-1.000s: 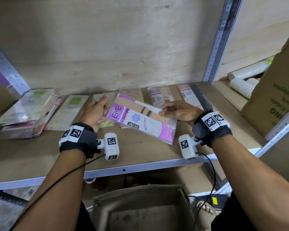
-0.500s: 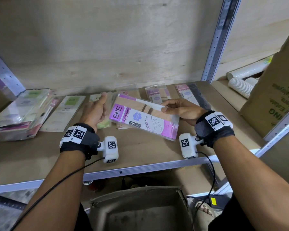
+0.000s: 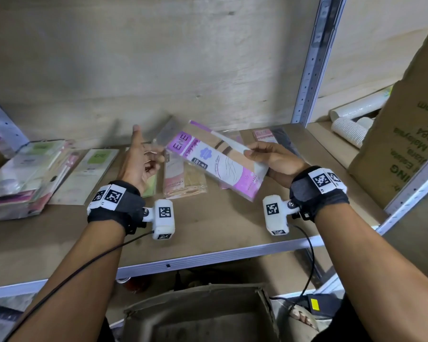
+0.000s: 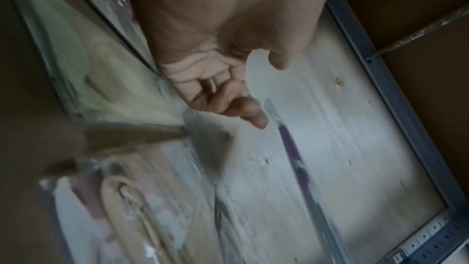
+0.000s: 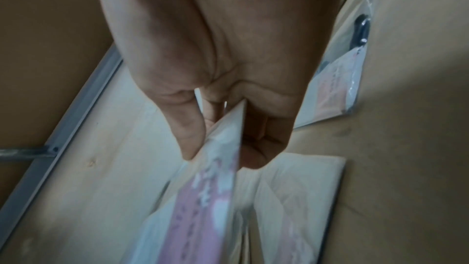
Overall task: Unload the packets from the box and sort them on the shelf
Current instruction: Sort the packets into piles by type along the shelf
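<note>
Plywood backs the shelf [image 3: 208, 228] I watch from the head view: my right hand [image 3: 272, 160] pinches the purple packet [image 3: 215, 161] by its end, tilted above the sorted rows so I can match its label, I judge. My left hand [image 3: 140, 164] hangs beside it, forefinger straight, other fingers loosely bent, apparently empty; the box [image 3: 198, 314] waits below.

Left wrist view: curled fingers [image 4: 243, 107], nothing clearly held.

Right wrist view: thumb and fingers [image 5: 187, 127] clamp the packet's edge.

Pale plywood storage bay framed in grey metal

A pale plywood back wall [image 3: 139, 58] rises behind a brown wooden shelf board [image 3: 208, 233] edged by a light metal rail [image 3: 208, 256]; a perforated grey steel upright [image 3: 314, 60] stands at right, with soft, dim lighting overall.
</note>
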The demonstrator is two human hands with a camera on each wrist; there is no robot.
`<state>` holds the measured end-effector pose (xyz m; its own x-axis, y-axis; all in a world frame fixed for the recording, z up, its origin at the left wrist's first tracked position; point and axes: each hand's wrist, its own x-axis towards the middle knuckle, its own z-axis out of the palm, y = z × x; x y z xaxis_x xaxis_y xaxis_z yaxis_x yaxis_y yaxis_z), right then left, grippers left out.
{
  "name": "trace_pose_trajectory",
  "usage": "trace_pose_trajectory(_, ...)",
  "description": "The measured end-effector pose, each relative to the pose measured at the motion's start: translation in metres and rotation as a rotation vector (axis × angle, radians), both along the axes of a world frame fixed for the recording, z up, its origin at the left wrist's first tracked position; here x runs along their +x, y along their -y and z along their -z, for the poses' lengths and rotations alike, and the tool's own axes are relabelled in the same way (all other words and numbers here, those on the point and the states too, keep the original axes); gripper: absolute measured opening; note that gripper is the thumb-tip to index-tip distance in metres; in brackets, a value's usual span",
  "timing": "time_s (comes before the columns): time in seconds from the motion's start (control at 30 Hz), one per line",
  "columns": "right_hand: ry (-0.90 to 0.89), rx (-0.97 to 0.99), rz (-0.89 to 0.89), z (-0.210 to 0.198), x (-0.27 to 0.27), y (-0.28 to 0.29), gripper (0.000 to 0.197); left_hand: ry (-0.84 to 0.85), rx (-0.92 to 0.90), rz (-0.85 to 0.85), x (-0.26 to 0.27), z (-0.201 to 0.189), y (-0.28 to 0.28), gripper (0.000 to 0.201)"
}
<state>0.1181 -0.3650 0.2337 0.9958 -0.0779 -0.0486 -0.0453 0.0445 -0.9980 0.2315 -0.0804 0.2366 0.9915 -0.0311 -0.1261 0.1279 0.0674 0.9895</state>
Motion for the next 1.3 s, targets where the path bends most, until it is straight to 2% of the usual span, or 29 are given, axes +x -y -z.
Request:
trace_pose_trajectory(0.07, 0.016, 0.093, 0.066, -0.002, 0.004, 0.002, 0.012, -0.003, 0.047, 0.083, 0.003, -0.001, 0.008, 0.072)
trace_pose_trajectory(0.2, 0.029, 0.207, 0.129, -0.004, 0.012, 0.001, 0.018, 0.044, 0.263, 0.326, -0.007, -0.005, 0.037, 0.059)
trace_pose_trajectory(0.3, 0.032, 0.218, 0.165, -0.003, 0.016, -0.003, 0.024, 0.066, 0.255, 0.456, -0.018, -0.006, 0.060, 0.053)
trace_pose_trajectory(0.37, 0.015, 0.210, 0.198, -0.001, 0.018, -0.006, 0.024, 0.080, 0.275, 0.510, -0.021, -0.007, 0.073, 0.040)
trace_pose_trajectory(0.47, -0.062, 0.100, 0.261, 0.001, 0.022, -0.004, 0.016, 0.107, 0.343, 0.498, -0.021, -0.007, 0.087, 0.032)
trace_pose_trajectory(0.63, -0.209, -0.257, 0.281, 0.004, 0.028, 0.007, 0.025, 0.106, 0.513, 0.441, -0.018, -0.005, 0.100, 0.035)
trace_pose_trajectory(0.77, -0.270, -0.457, 0.294, 0.005, 0.026, 0.007, 0.033, 0.015, 0.631, 0.414, -0.018, -0.006, 0.113, 0.049)
trace_pose_trajectory(0.87, -0.288, -0.584, 0.300, 0.005, 0.022, 0.006, 0.038, -0.013, 0.702, 0.392, -0.021, -0.006, 0.122, 0.048)
trace_pose_trajectory(1.17, -0.317, -0.767, 0.268, -0.004, 0.011, -0.004, 0.034, -0.001, 0.901, 0.394, -0.030, -0.008, 0.132, 0.051)
trace_pose_trajectory(1.3, -0.290, -0.804, 0.275, -0.006, 0.008, -0.004, 0.030, 0.022, 0.982, 0.411, -0.032, -0.009, 0.133, 0.045)
